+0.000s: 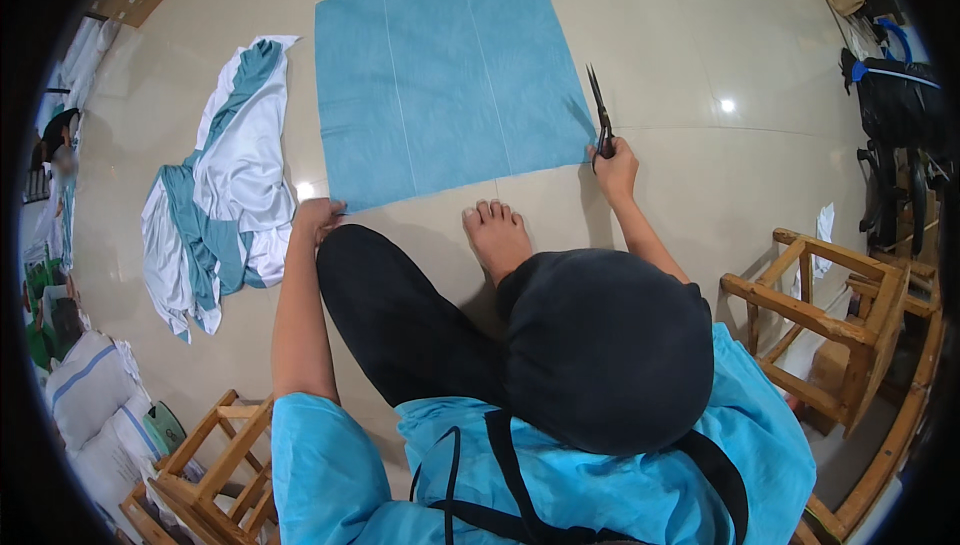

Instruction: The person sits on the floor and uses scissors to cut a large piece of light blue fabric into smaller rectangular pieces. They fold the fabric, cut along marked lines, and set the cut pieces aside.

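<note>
Black scissors in right hand point away, blades upward.

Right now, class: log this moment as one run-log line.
left hand: on blue cloth corner | right hand: holds scissors at cloth's edge | floor

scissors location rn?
Head view, right of centre: the scissors are in the right hand, blades pointing away from the person along the right edge of the blue cloth spread on the floor.
</note>
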The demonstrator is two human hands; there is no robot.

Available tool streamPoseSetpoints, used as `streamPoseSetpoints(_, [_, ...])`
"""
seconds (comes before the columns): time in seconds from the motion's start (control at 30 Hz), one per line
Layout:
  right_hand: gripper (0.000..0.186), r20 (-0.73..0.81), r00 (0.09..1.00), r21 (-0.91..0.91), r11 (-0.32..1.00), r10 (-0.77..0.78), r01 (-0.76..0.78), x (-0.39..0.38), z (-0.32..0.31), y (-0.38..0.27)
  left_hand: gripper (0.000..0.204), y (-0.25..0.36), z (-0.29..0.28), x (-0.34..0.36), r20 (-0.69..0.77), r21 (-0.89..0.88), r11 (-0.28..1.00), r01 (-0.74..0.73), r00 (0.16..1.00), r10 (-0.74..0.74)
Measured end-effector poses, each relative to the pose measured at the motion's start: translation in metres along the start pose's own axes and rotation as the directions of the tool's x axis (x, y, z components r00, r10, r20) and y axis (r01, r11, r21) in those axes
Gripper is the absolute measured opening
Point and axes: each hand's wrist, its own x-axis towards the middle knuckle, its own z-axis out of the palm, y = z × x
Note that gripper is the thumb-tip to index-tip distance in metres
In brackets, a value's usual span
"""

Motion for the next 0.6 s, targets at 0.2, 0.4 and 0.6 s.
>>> streamPoseSetpoints(0.2, [0.046, 0.196, 0.977, 0.154, 0.981, 0.084, -0.116, -0.056, -0.031, -0.005, 0.046, 0.055, 0.094, -0.062, -0.248, 0.37, 0.777, -0.51, 0.752, 0.611])
streamPoseSetpoints(0.4, [0.046, 0.722, 0.677, 0.335, 0.785, 0.141, -0.521, -0.171, -0.036, 0.008, 0.036, 0.079, 0.23, -0.138, 0.372, -0.505, 0.862, 0.037, 0.91, 0.18])
streamPoseSetpoints(0.6, [0.05, 0.882, 0.421, 0.192, 0.652, 0.214, -0.733, -0.185, -0.031, -0.001, 0.028, 0.072, 0.257, -0.148, 0.475, -0.425, 0.883, 0.202, 0.88, 0.027])
